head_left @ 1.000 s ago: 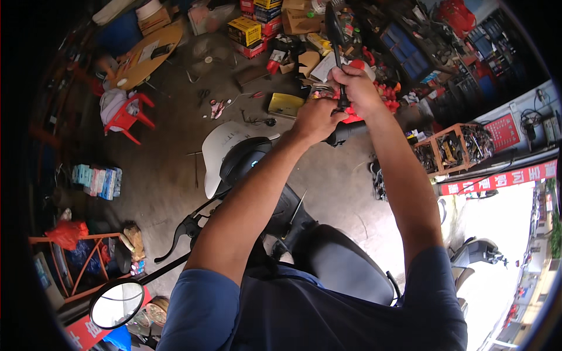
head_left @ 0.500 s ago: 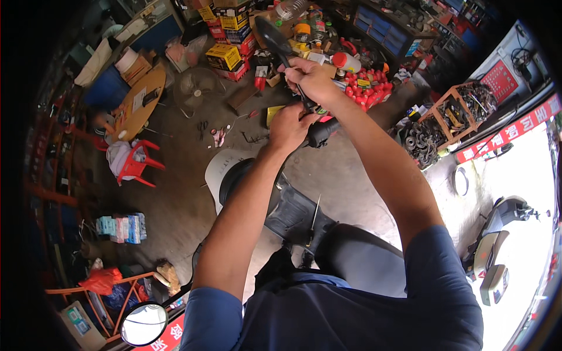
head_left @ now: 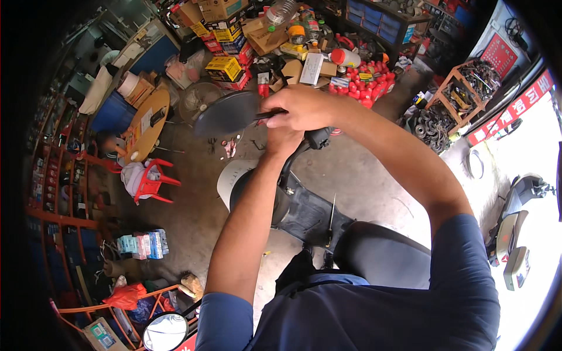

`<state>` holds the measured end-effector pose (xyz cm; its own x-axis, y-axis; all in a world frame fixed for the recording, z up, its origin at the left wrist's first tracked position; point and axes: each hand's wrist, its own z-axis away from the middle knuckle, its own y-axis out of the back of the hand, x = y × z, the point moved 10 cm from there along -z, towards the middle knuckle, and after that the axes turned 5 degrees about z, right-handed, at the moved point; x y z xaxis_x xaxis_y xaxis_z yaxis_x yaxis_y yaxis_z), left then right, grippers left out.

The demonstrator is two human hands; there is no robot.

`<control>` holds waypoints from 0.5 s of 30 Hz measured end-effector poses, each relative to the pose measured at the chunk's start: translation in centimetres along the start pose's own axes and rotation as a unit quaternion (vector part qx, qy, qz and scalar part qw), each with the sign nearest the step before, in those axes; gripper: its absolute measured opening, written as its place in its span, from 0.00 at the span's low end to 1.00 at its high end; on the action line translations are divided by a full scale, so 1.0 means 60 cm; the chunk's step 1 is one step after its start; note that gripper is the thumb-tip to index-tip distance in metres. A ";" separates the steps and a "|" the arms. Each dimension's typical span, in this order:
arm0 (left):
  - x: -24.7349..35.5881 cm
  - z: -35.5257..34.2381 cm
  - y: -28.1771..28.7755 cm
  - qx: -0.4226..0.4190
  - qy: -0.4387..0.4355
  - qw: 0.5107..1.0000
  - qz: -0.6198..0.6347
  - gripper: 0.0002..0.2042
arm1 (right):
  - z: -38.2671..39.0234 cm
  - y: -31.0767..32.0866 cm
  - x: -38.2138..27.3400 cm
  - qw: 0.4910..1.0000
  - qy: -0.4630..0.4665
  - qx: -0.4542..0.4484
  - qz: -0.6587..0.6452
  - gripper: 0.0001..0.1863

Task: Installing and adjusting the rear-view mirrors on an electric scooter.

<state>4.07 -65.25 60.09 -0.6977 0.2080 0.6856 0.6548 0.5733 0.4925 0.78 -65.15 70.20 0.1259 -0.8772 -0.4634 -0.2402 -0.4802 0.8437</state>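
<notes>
My right hand (head_left: 304, 107) is closed around the thin stem of a black scooter mirror (head_left: 225, 114), whose dark oval back points left. Just beneath it, my left hand (head_left: 283, 139) is at the scooter's handlebar (head_left: 318, 138); its fingers are hidden behind my right hand. The mirror's base is hidden too. Below my arms stretch the scooter's dark footboard (head_left: 307, 213) and black seat (head_left: 380, 251). A screwdriver (head_left: 332, 216) lies on the footboard. The scooter's other mirror (head_left: 165, 332) shows at the lower left.
Red bottles (head_left: 366, 82) and stacked cartons (head_left: 225, 69) crowd the far side, beside a standing fan (head_left: 199, 102). A red plastic chair (head_left: 153, 182) stands left by a wooden table (head_left: 145, 126). Metal parts fill a rack (head_left: 459, 102) at right. Another scooter (head_left: 518, 222) stands outside.
The mirror has swung from pointing up and away to pointing left, with my right hand turning on its stem. My left hand stays near the handlebar. The whole view has shifted slightly.
</notes>
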 end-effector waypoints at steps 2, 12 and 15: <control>-0.011 0.001 -0.006 -0.037 0.013 0.999 -0.034 0.15 | 0.019 0.011 -0.015 0.998 -0.005 0.005 0.062 0.16; 0.107 -0.010 0.050 0.029 -0.085 0.996 0.008 0.10 | 0.123 0.044 -0.044 0.974 0.060 0.210 0.064 0.09; 0.105 -0.008 0.055 0.027 -0.082 0.996 0.017 0.08 | 0.114 0.044 -0.058 0.971 0.106 0.205 0.056 0.08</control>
<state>2.00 -62.42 66.31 -0.7165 0.3526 0.6020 0.6653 0.6048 0.4377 -6.86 -63.32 72.21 0.2619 -0.9257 -0.2729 -0.6218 -0.3782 0.6859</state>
